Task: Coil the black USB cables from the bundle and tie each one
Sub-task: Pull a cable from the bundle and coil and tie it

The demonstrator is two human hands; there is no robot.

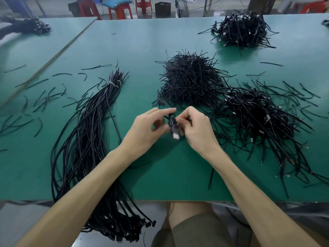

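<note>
Green table (160, 179), cable bundle (85, 139) at left, fingers (167, 110) of left hand (145, 130) and right hand (197, 130) pinching a coiled cable (172, 121)

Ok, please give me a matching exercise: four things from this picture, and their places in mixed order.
1. long cable bundle
2. pile of short ties
3. small coiled cable
4. red stools

A. beyond the table
B. between the left hand and the right hand
C. table middle, past the hands
D. left, hanging over the near table edge

Pairs: 1-D, 2-C, 3-B, 4-A
</note>
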